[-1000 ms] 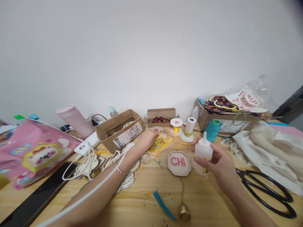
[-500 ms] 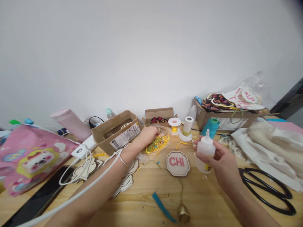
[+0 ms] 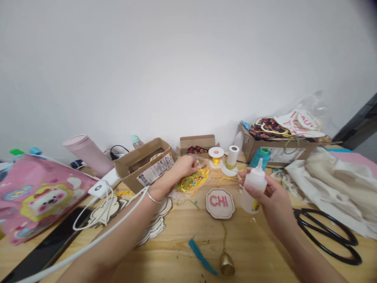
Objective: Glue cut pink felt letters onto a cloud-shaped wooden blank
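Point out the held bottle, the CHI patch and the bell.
Held bottle (image 3: pixel 255 178): head view, its top, below the nozzle.
CHI patch (image 3: pixel 220 210): head view, its face, under the letters.
Bell (image 3: pixel 227 265): head view, its metal body.

Single head-worn view, near a wooden tabletop (image 3: pixel 172 257), facing forward and down, pale wall (image 3: pixel 188 70) ahead

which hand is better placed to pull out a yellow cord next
Likely the left: your left hand is right at the yellow cords, while your right hand is farther away and occupied, holding the bottle.
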Motion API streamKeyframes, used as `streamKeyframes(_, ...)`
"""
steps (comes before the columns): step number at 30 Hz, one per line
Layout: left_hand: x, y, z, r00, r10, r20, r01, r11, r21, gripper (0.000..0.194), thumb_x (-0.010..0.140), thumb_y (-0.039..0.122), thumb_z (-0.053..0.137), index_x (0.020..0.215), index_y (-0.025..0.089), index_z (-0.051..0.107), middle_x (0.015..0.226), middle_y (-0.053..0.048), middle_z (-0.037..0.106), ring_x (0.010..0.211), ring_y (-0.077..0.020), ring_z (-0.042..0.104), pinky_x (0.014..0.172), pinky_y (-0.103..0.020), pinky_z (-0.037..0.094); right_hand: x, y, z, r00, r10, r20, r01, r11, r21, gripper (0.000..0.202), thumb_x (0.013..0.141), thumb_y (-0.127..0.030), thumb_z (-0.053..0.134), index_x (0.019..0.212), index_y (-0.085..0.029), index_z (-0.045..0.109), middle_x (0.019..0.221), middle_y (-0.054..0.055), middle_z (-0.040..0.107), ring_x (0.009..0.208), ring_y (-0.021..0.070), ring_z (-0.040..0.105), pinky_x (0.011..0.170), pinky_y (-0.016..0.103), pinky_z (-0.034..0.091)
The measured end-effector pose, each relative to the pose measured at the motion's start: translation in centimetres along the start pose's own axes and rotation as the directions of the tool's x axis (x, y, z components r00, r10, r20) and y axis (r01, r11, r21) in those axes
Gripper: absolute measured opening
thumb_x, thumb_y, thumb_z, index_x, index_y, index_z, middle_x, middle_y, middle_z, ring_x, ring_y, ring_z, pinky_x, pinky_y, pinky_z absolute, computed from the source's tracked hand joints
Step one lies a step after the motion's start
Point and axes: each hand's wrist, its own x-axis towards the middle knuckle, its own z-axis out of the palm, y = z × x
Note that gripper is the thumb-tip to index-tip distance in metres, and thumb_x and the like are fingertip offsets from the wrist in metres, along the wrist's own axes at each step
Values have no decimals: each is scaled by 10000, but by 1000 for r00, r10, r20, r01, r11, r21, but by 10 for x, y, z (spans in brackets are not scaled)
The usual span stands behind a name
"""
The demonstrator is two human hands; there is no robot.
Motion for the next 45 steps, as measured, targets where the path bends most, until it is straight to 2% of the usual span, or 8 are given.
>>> streamKeyframes(8, -30, -5, -18, 991, -100, -86, 73, 960, -272, 141, 642, 181, 518, 640, 124, 646, 605, -31, 640, 558, -131, 561, 519, -211, 393, 0, -1, 4, 980, 174, 93, -147, 958, -247, 500, 727, -532, 497, 1113, -231, 394, 600, -33, 566, 456, 158, 537, 401, 261, 422)
streamKeyframes(12, -45, -9, -9, 921, -263, -286, -23, 698, -716, 185, 610, 276, 614, 706, 124, 659, 659, -36, 664, 591, -128, 575, 577, -226, 440, 4, 0, 2, 977, 34, 210, 69, 883, -465, 452, 686, -454, 562, 1047, -195, 484, 808, 42, 629, 716, 212, 605, 648, 349, 499)
streamKeyframes(19, -41, -19, 16, 960, -281, 2, 113, 379, -918, 200, 593, 205, 651, 765, 109, 688, 642, -26, 654, 575, -95, 557, 602, -224, 444, 4, 14, 2, 954, -166, 251, 268, 849, -456, 466, 733, -413, 577, 1154, -231, 496, 1169, 63, 573, 1063, 244, 532, 877, 365, 433)
streamKeyframes(24, -37, -18, 13, 959, -271, 87, 119, 107, -987, 153, 628, 173, 619, 752, 93, 658, 550, 5, 583, 493, -56, 496, 525, -193, 415, 2, 13, 2, 985, 62, 162, -9, 951, -309, 424, 775, -463, 505, 1137, -248, 456, 886, 16, 623, 756, 186, 606, 633, 298, 492)
streamKeyframes(27, -41, -18, 9, 956, -288, 54, 96, 134, -986, 197, 637, 186, 632, 805, 82, 641, 557, -3, 586, 475, -56, 479, 476, -186, 380, 1, 6, 2, 961, 205, 188, -164, 963, -216, 452, 743, -443, 542, 1141, -253, 443, 717, -16, 607, 553, 161, 573, 476, 261, 445)
streamKeyframes(32, -64, -4, 6, 941, -319, -111, -28, 254, -967, 263, 683, 262, 635, 903, 119, 635, 704, -30, 644, 626, -93, 555, 602, -217, 431, -1, 0, 9, 987, 59, 148, -64, 997, 35, 575, 683, -440, 620, 1199, -276, 425, 1077, 45, 614, 680, 162, 601, 560, 274, 469)
streamKeyframes(37, -106, 32, 23, 985, -10, 171, 170, 198, -965, 301, 725, 316, 595, 970, 148, 647, 620, 0, 582, 553, -86, 503, 555, -219, 411, -3, 0, 9, 965, 109, 237, -166, 957, 238, 442, 762, -479, 481, 1150, -275, 426, 867, 16, 640, 430, 103, 499, 364, 224, 362)
streamKeyframes(45, -133, 51, 51, 982, -10, 190, 185, 273, -944, 267, 731, 299, 571, 947, 164, 652, 585, 22, 541, 523, -77, 463, 509, -196, 368, 6, 5, -5, 942, -231, 243, 319, 840, -439, 522, 589, -324, 714, 1088, -247, 582, 1137, 49, 614, 1038, 254, 561, 890, 394, 435)
